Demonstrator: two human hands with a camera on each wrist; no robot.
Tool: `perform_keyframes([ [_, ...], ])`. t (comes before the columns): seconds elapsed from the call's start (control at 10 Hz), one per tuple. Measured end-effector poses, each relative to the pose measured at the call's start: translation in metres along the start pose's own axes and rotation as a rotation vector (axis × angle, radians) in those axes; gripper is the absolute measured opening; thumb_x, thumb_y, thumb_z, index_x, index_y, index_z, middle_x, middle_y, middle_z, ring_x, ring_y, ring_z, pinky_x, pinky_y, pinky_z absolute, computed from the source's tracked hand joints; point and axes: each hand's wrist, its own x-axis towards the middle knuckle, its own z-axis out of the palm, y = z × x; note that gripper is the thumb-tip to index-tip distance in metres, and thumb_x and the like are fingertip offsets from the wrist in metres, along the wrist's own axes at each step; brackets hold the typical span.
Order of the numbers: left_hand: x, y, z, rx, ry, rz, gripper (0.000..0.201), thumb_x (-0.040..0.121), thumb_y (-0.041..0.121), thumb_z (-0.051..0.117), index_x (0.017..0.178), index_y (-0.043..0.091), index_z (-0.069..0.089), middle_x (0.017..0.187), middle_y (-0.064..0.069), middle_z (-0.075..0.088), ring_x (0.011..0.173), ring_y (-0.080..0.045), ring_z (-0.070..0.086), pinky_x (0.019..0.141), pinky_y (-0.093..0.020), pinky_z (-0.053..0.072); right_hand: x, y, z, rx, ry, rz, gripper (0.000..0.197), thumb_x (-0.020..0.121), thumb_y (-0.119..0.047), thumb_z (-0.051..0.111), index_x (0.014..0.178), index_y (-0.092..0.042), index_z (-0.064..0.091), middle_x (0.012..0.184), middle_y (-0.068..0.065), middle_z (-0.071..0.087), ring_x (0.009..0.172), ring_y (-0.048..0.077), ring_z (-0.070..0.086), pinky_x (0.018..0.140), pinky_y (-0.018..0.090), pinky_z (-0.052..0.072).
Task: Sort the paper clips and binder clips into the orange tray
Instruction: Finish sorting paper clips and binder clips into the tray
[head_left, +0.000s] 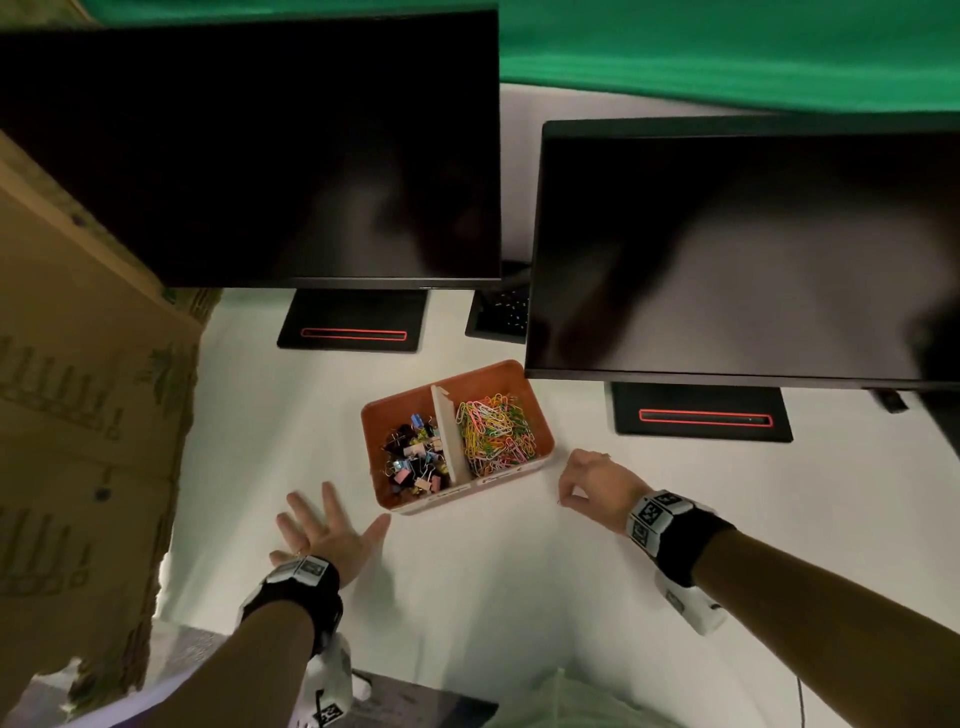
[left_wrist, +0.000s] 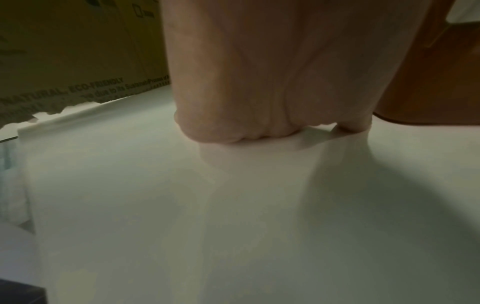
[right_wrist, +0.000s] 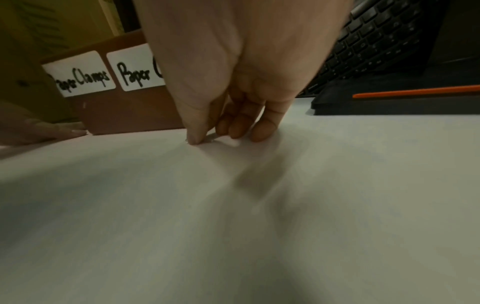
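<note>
The orange tray (head_left: 447, 501) stands mid-table, split by a white divider. Several coloured binder clips (head_left: 413, 457) fill its left half and a heap of coloured paper clips (head_left: 496, 434) fills its right half. My left hand (head_left: 324, 530) lies flat on the table with fingers spread, its thumb close to the tray's near left corner; the left wrist view shows the palm (left_wrist: 259, 82) beside the tray wall (left_wrist: 428, 82). Right of the tray, my right hand (head_left: 563, 499) curls down, and its thumb and fingers (right_wrist: 205, 137) pinch a small pale paper clip (right_wrist: 211, 137) on the tabletop.
Two dark monitors (head_left: 291, 156) (head_left: 737, 249) on black stands overhang the back of the white table. A black keyboard (right_wrist: 376, 41) lies behind the right hand. A cardboard box (head_left: 78, 364) borders the table on the left. The tray's front labels (right_wrist: 83, 76) read "Paper Clamps" and "Paper".
</note>
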Motion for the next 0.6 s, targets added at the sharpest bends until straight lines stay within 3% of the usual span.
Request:
perform_keyframes([
  [0.1, 0.000, 0.000, -0.001, 0.002, 0.003, -0.005, 0.096, 0.075, 0.082, 0.021, 0.137, 0.029, -0.031, 0.142, -0.012, -0.044, 0.135, -0.038, -0.028, 0.109, -0.064, -0.001, -0.003, 0.000, -0.001, 0.007, -0.031, 0.031, 0.017, 0.094, -0.025, 0.049, 0.103, -0.018, 0.062, 0.115, 0.001, 0.055, 0.100, 0.020, 0.056, 0.089, 0.028, 0.044],
  [0.2, 0.000, 0.000, -0.001, 0.012, -0.003, -0.006, 0.097, 0.074, 0.083, 0.020, 0.137, 0.030, -0.031, 0.142, -0.012, -0.044, 0.135, -0.038, -0.029, 0.110, -0.063, 0.000, -0.002, 0.003, -0.019, 0.098, 0.078, 0.103, 0.013, 0.096, -0.022, 0.044, 0.100, -0.019, 0.056, 0.108, 0.002, 0.056, 0.096, 0.023, 0.058, 0.083, 0.028, 0.044],
  [0.3, -0.001, 0.000, -0.001, 0.017, -0.005, -0.001, 0.097, 0.073, 0.083, 0.020, 0.137, 0.030, -0.031, 0.142, -0.012, -0.044, 0.135, -0.038, -0.029, 0.110, -0.063, 0.000, 0.001, -0.007, -0.054, 0.140, 0.343, 0.097, 0.010, 0.096, -0.028, 0.045, 0.097, -0.021, 0.053, 0.102, -0.002, 0.054, 0.086, 0.021, 0.059, 0.075, 0.031, 0.047],
  [0.4, 0.000, -0.001, -0.002, 0.005, -0.006, -0.007, 0.098, 0.073, 0.083, 0.020, 0.137, 0.030, -0.031, 0.143, -0.011, -0.043, 0.135, -0.038, -0.029, 0.110, -0.063, -0.001, 0.003, -0.041, -0.083, 0.096, 0.465, -0.064, 0.012, 0.096, -0.030, 0.047, 0.096, -0.021, 0.053, 0.099, -0.007, 0.055, 0.077, 0.011, 0.053, 0.062, 0.022, 0.042],
  [0.5, 0.002, -0.002, -0.001, -0.006, 0.012, -0.011, 0.098, 0.073, 0.083, 0.021, 0.137, 0.030, -0.031, 0.142, -0.011, -0.044, 0.135, -0.038, -0.029, 0.110, -0.063, -0.001, 0.010, -0.074, -0.086, 0.044, 0.438, -0.206, 0.013, 0.095, -0.033, 0.049, 0.098, -0.023, 0.056, 0.100, -0.009, 0.062, 0.083, 0.008, 0.057, 0.072, 0.022, 0.050],
  [0.6, 0.002, 0.000, 0.000, 0.001, 0.031, -0.019, 0.098, 0.073, 0.083, 0.021, 0.137, 0.030, -0.031, 0.143, -0.011, -0.043, 0.135, -0.038, -0.029, 0.110, -0.063, -0.001, 0.024, -0.088, -0.085, 0.036, 0.365, -0.134, 0.022, 0.094, -0.041, 0.048, 0.109, -0.025, 0.054, 0.106, -0.006, 0.062, 0.093, 0.013, 0.059, 0.080, 0.031, 0.052],
])
